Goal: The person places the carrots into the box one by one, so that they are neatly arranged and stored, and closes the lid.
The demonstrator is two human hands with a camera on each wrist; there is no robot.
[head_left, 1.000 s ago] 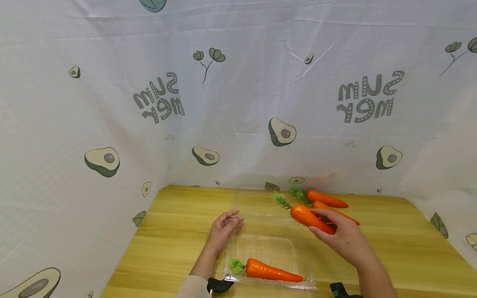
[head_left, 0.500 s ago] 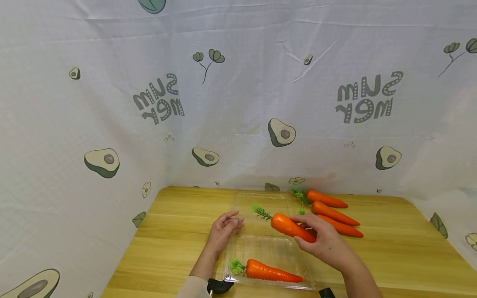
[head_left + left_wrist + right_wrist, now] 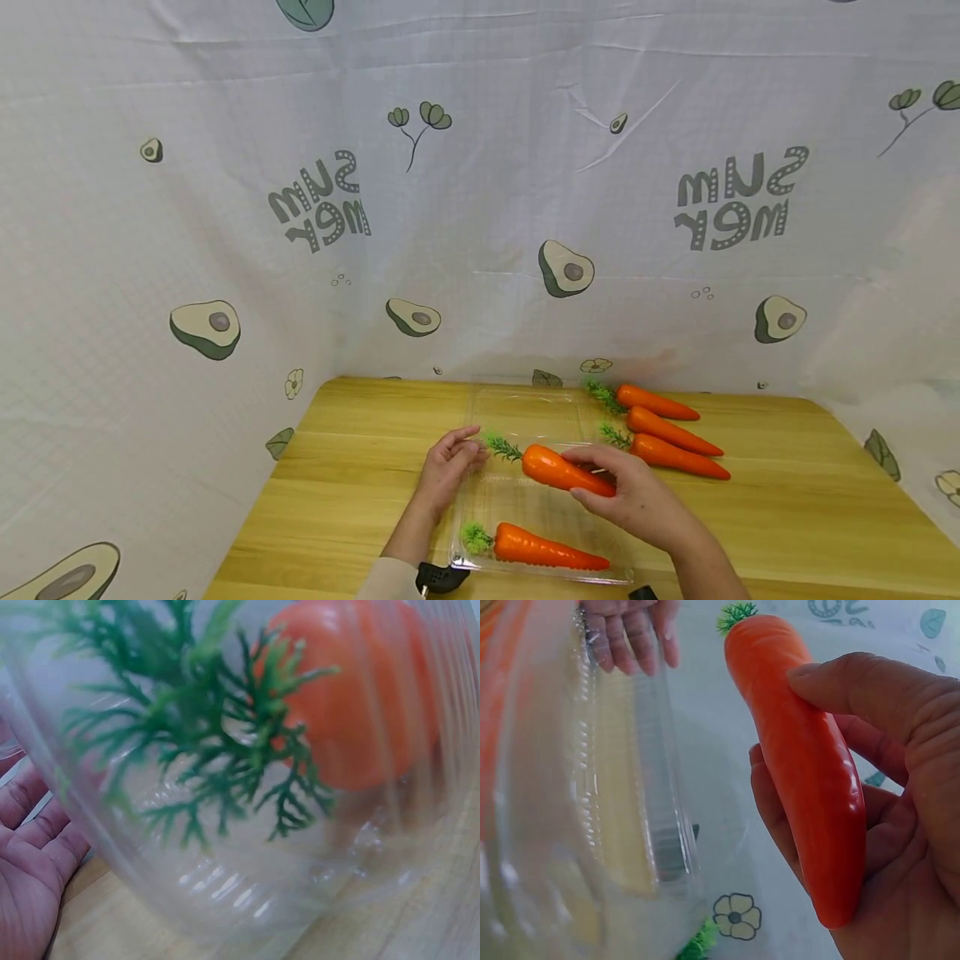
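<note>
The right hand (image 3: 637, 500) grips an orange carrot (image 3: 553, 468) with a green top, held over the back part of a clear plastic container (image 3: 617, 575). In the right wrist view its thumb lies along the carrot (image 3: 802, 757) and the fingers curl behind it. Another carrot (image 3: 547, 548) lies inside the container along its front, leafy top to the left. At the container's left side the left hand (image 3: 444, 473) rests with loosely bent fingers, holding nothing; the left wrist view shows its fingers (image 3: 37, 825) beside the clear wall.
Three carrots (image 3: 675, 431) lie side by side on the wooden table (image 3: 345, 467), behind and to the right of the container. The container's clear lid (image 3: 525, 408) lies folded back behind it. A patterned white cloth (image 3: 480, 208) hangs around the table.
The right hand has carried the gripped carrot leftward and slightly toward the front, from beside the other carrots to above the container. The left hand has stayed at the container's side.
</note>
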